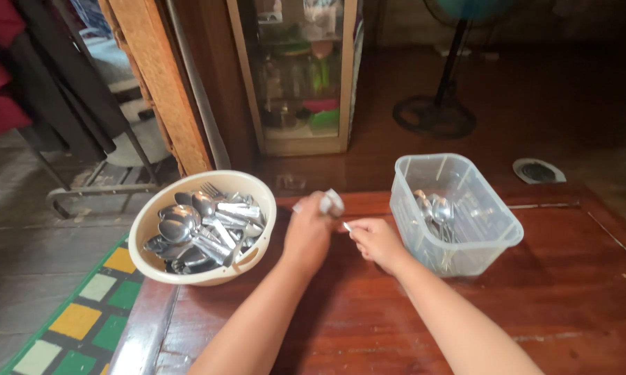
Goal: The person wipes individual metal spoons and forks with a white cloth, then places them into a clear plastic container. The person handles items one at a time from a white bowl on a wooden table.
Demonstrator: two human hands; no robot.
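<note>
Two hands meet just left of the clear tub point(459, 208): our left hand point(307, 232) grips a spoon point(331, 202), right hand point(375, 239) fingers pinch its handle. Probably wiping; next, we'd guess, careful placing into the tub.

A table point(396, 326) carries everything near at hand. At its far left corner sits a round bowl point(205, 226), partly overhanging the left edge, with spoons and forks point(205, 229) heaped in it. Near the far edge, right of the middle, stands a tub point(459, 212) with a few pieces of cutlery point(434, 208) in it. Between bowl and tub, close to the far edge, the left hand point(307, 232) and right hand point(374, 239) meet above the tabletop, the left one nearer the bowl and closed on a small utensil point(329, 202). Beyond the far edge a cabinet point(299, 76) stands on the floor, with a fan stand point(434, 111) to its right. A patterned mat point(84, 319) lies on the floor left of the table.
</note>
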